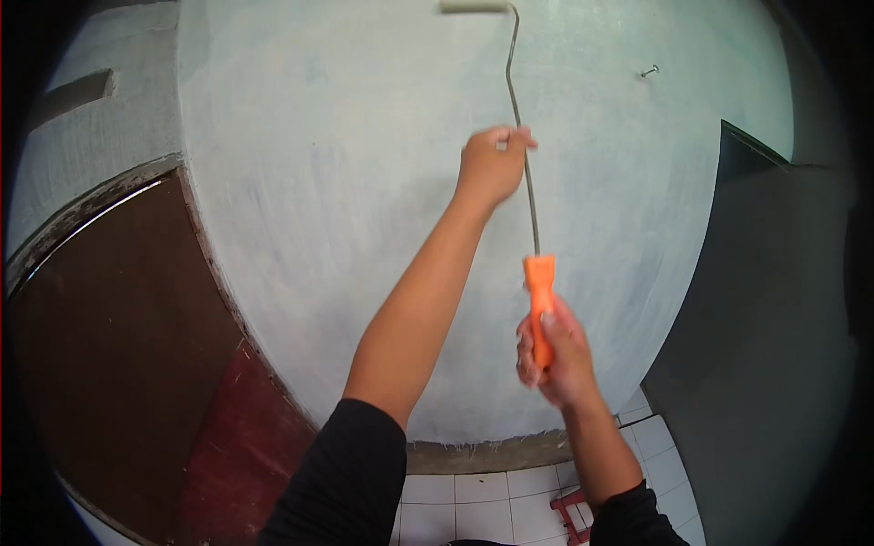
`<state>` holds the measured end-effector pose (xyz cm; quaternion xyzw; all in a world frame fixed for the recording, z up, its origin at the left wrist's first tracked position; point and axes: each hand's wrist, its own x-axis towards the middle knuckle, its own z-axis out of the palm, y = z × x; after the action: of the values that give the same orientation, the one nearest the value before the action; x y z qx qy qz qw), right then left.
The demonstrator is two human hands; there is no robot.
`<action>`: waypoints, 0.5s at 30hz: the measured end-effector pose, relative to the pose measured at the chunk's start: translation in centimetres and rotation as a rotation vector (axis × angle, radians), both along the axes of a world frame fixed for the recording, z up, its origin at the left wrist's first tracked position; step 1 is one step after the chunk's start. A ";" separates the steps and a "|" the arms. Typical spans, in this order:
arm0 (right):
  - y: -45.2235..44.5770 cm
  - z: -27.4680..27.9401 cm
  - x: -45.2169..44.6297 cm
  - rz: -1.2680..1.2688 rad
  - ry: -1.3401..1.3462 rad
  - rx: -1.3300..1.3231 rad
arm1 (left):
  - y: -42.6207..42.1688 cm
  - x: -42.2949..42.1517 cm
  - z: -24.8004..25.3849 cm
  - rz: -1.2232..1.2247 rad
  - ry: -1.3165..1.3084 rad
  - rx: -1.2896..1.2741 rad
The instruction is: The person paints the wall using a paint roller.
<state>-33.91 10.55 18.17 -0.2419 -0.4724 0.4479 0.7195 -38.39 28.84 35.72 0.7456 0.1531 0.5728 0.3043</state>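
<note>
Black sleeves (341,469); L hand (492,166) clamped on rod (533,205), R hand (562,353) on handle (541,296); roller (512,80) axis ~vert., head (475,6) up.

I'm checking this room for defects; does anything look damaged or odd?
A small metal fixture juts from the wall at upper right. The paint's lower edge looks ragged and uneven, and the door frame at left looks worn and chipped.

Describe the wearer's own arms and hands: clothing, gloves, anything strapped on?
The left sleeve and right sleeve are black and plain, leaving the forearms bare. The left hand and right hand are ungloved. No watch, band or cable shows on either arm.
</note>
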 end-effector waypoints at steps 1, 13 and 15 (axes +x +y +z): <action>-0.2 -2.1 -0.5 -0.001 0.010 -0.021 | 0.2 -0.3 -2.3 -0.018 0.001 0.023; -3.2 -15.4 -7.0 -0.151 0.000 -0.193 | -1.7 -4.5 -17.2 -0.096 0.101 -0.011; -2.7 -12.0 -7.0 -0.181 -0.015 -0.181 | -1.2 -4.2 -13.8 -0.074 0.077 0.044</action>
<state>-40.95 7.87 6.18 -0.3508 -0.4114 0.4201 0.7288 -42.59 27.60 21.93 0.7788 0.1247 0.5351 0.3027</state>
